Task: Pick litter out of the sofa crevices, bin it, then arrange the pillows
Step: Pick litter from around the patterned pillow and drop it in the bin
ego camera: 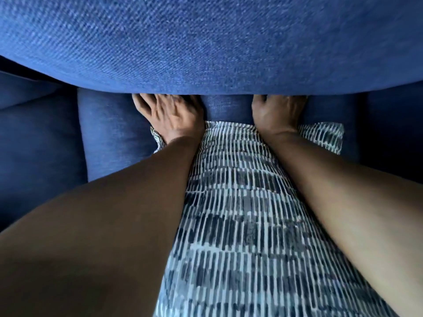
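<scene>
Pillow-arranging step, by judgement. The patterned pillow (240, 202) lies between both forearms against the blue sofa (206, 42). The left hand (170, 116) and right hand (278, 113) rest at its far edge; the fingertips are hidden, so the grip cannot be told. Next: seat the pillow squarely.

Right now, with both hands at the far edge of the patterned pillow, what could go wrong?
1. The fingertips of the left hand and right hand are hidden under the blue cushion, so any litter there would probably be found by touch only.
2. The forearms lie across the patterned pillow; pulling back may drag it askew.
</scene>
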The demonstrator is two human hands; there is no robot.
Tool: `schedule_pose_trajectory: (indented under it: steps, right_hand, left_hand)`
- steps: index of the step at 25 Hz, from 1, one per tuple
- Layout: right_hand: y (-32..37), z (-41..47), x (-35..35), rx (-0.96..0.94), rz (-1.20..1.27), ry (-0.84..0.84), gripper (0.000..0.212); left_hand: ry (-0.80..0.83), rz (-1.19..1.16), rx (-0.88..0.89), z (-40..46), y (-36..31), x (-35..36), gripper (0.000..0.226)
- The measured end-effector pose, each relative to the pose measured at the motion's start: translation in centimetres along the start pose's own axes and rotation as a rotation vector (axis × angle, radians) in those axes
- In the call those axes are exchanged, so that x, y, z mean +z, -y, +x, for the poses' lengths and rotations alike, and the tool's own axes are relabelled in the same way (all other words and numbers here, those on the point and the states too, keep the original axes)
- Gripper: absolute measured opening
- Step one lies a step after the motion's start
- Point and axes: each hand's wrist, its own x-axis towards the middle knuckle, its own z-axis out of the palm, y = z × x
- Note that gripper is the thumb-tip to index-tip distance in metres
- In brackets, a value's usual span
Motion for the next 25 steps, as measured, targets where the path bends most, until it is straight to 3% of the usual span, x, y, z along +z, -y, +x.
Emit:
schedule_pose_trajectory:
  steps: [3, 7, 9, 11, 14, 15, 17, 19, 21, 23, 25]
  right_hand:
    - [-0.2, 0.4, -0.6, -0.016, 0.146, -0.07, 0.033]
    - [-0.3, 0.3, -1.6, -0.029, 0.302, -0.041, 0.014]
    - [-0.8, 0.4, -1.0, -0.005, 0.274, -0.015, 0.018]
    - [-0.7, 1.1, -1.0, -0.004, 0.242, 0.018, 0.036]
    - [-0.6, 2.4, -4.0, 0.027, 0.115, 0.415, 0.049]
    - [-0.7, 2.6, -5.3, 0.061, 0.13, 0.572, 0.047]
    - [-0.5, 1.8, -8.9, 0.185, 0.319, 0.688, 0.045]
    - [0.1, 0.4, -13.0, 0.266, 0.454, 0.694, 0.034]
    - [1.0, -1.9, -17.7, 0.193, 0.424, 0.718, 0.032]
    - [2.0, -4.2, -21.8, 0.132, 0.38, 0.629, 0.046]
    - [3.6, -7.7, -26.5, 0.072, 0.413, 0.546, 0.044]
  left_hand:
    - [-0.003, -0.02, 0.008, 0.3, 0.2, 0.9, 0.049]
    - [-0.018, -0.099, -0.005, 0.6, 0.0, 1.3, 0.042]
    - [-0.071, -0.149, 0.013, 0.6, -0.1, 0.8, 0.04]
    - [-0.129, -0.188, 0.03, 0.8, -0.1, -0.1, 0.031]
    - [-0.016, -0.146, 0.039, 0.8, 0.2, -2.3, 0.029]
    - [0.05, -0.12, 0.064, 0.7, 0.3, -3.8, 0.034]
    - [0.224, -0.139, 0.107, 0.4, 0.9, -7.6, 0.038]
    - [0.389, -0.237, 0.085, -0.1, 1.5, -11.9, 0.031]
    - [0.523, -0.245, 0.08, -1.6, 2.6, -16.1, 0.029]
    - [0.525, -0.268, 0.086, -3.2, 4.1, -19.4, 0.03]
    - [0.434, -0.337, 0.092, -5.4, 6.9, -23.7, 0.024]
